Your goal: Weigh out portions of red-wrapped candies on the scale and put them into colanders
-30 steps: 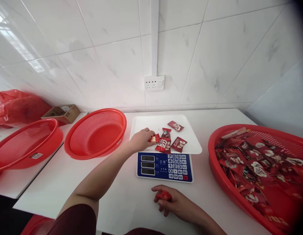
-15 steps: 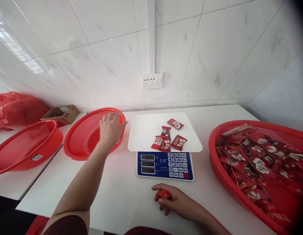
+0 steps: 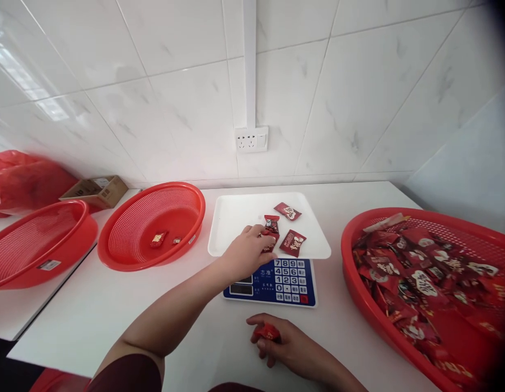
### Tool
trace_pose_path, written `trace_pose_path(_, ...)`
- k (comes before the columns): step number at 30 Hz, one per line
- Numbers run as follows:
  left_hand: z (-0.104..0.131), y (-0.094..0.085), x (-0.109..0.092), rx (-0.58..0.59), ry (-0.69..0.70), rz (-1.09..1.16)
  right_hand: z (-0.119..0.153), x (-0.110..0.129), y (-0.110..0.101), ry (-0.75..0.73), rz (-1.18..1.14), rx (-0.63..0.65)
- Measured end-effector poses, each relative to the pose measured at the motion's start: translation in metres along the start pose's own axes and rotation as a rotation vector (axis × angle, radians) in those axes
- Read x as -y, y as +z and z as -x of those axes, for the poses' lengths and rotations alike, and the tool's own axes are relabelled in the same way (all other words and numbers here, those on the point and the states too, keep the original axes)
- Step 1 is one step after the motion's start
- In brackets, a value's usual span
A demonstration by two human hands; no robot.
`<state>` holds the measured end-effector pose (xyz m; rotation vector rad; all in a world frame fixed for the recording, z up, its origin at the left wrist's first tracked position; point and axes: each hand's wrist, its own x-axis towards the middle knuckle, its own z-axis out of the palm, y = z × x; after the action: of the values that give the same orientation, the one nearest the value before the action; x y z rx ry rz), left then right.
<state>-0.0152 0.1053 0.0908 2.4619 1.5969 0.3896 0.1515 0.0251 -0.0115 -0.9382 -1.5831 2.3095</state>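
Note:
My left hand [image 3: 252, 247] reaches over the white tray [image 3: 232, 209] of a weighing scale, its fingers curled around a small red snack packet [image 3: 269, 240]. That hand partly covers the packets at the tray's front. A dark red packet [image 3: 292, 243] lies just right of it, another packet [image 3: 288, 211] farther back, and a shiny one [image 3: 271, 222] beside my fingertips. My right hand [image 3: 287, 343] rests low in front of the scale, closed around a bright red wrapped packet [image 3: 266, 331]. The scale's blue keypad panel [image 3: 271, 283] is partly behind my left wrist.
On the right stands a big red basket [image 3: 348, 256] full of red packets. A red basket [image 3: 117, 234] to the left holds two small packets. Farther left are another red basket [image 3: 79, 234], a cardboard box [image 3: 109, 193] and a red plastic bag [image 3: 32, 179]. A tiled wall runs behind.
My left hand has moved right, from above the left basket to the packets on the tray. Two packets in that basket now show. My right hand still holds its packet.

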Motion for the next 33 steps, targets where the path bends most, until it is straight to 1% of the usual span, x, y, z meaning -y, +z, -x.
trace_pose_path(4, 0.000, -0.011, 0.009, -0.049, -0.123, 0.092, -0.001, -0.003, 0.000, 0.000, 0.007, -0.012)
trace_pose_path(7, 0.002, -0.011, 0.015, -0.071, -0.201, 0.093, -0.002, -0.004, 0.000, 0.010, 0.002, -0.015)
trace_pose_path(12, 0.009, -0.008, 0.021, -0.090, -0.210, 0.155, -0.003, -0.003, 0.000, 0.034, -0.024, -0.022)
trace_pose_path(16, 0.013, -0.009, 0.020, -0.124, -0.231, 0.185, -0.003, -0.003, 0.000, 0.032, -0.029, -0.018)
trace_pose_path(19, 0.013, -0.008, 0.015, -0.122, -0.173, 0.188, -0.003, -0.003, 0.000, 0.030, -0.020, -0.016)
trace_pose_path(23, 0.012, 0.000, 0.001, 0.001, -0.002, 0.080, -0.004, -0.005, 0.000, 0.022, -0.024, -0.015)
trace_pose_path(25, 0.012, 0.004, -0.005, 0.052, 0.054, 0.003, -0.004, -0.005, 0.000, 0.019, -0.029, -0.010)
trace_pose_path(27, 0.015, 0.006, -0.009, 0.073, 0.075, -0.053, -0.005, -0.004, 0.000, 0.023, -0.022, -0.013)
trace_pose_path(29, 0.019, 0.005, -0.010, 0.066, 0.065, -0.064, -0.004, -0.002, 0.000, 0.030, -0.011, -0.017)
trace_pose_path(33, 0.027, 0.001, -0.005, 0.015, 0.020, 0.019, -0.003, 0.002, 0.001, 0.050, -0.014, -0.017)
